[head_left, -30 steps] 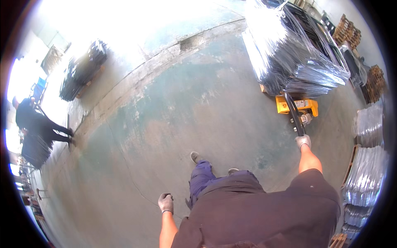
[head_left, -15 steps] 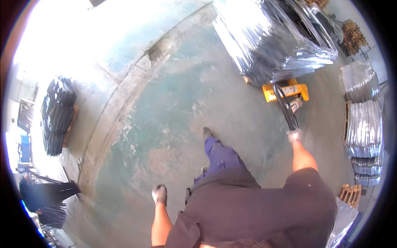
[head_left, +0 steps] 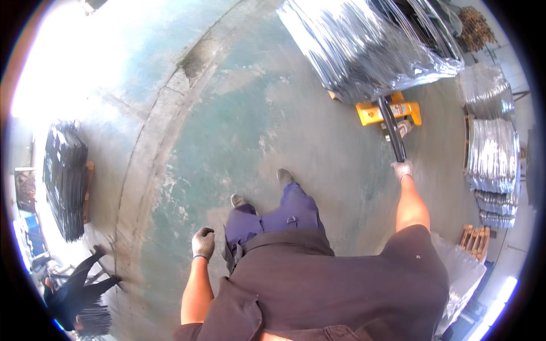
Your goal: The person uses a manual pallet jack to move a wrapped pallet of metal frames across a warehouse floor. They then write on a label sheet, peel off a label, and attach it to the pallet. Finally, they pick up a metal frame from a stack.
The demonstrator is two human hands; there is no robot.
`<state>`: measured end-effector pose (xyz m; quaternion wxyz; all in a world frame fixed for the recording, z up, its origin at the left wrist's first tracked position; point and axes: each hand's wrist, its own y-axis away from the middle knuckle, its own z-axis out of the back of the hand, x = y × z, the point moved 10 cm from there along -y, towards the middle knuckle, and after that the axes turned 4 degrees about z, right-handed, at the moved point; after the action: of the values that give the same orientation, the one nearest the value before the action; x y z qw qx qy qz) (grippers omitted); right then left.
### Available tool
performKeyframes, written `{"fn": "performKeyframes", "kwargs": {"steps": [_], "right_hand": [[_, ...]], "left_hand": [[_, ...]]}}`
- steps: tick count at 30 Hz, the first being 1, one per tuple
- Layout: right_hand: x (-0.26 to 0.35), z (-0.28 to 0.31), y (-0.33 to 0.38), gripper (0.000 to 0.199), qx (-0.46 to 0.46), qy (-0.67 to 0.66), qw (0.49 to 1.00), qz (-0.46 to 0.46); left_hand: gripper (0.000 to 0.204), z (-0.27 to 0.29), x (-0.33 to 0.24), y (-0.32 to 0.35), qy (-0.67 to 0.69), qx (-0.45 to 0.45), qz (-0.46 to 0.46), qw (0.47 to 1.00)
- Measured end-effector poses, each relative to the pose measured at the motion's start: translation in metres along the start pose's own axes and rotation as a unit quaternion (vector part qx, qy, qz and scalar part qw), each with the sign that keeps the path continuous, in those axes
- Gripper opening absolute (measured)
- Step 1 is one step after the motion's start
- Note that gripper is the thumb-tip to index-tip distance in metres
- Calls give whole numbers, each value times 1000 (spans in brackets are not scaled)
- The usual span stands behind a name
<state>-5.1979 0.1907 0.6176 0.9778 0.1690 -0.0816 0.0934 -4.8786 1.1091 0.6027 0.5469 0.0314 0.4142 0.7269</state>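
My right hand [head_left: 402, 169], in a pale work glove, is closed round the end of the long black handle [head_left: 392, 131] of a yellow pallet jack [head_left: 372, 115]. The jack's body is at the near end of a tall load wrapped in shiny clear film [head_left: 364, 62], with dark pieces showing inside. At my left side, clear of everything, hangs my left hand [head_left: 203, 243] in a greyish glove with dark fingertips. Its fingers are curled in and nothing shows in them.
Film-wrapped stacks [head_left: 493, 150] and a wooden pallet [head_left: 475, 241] line the right side. To the left, a dark stack [head_left: 65, 182] sits on a pallet, with a person [head_left: 77, 290] in dark clothes nearer. A worn concrete strip [head_left: 139, 148] crosses the greenish floor.
My left foot has come forward into view beside the right one. My left hand has swung forward and a little left. My right hand keeps its hold on the handle, which stands straighter.
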Motion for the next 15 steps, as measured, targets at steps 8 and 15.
{"fn": "performKeyframes", "kwargs": {"steps": [8,15], "right_hand": [[24,14,19,59,16,-10,1000,-11],[51,95,73,59,28,-9,1000,-4]], "left_hand": [[24,28,4,-19,148,-58,64,985],[21,-89,-126,-8,197,7,1,980]]}}
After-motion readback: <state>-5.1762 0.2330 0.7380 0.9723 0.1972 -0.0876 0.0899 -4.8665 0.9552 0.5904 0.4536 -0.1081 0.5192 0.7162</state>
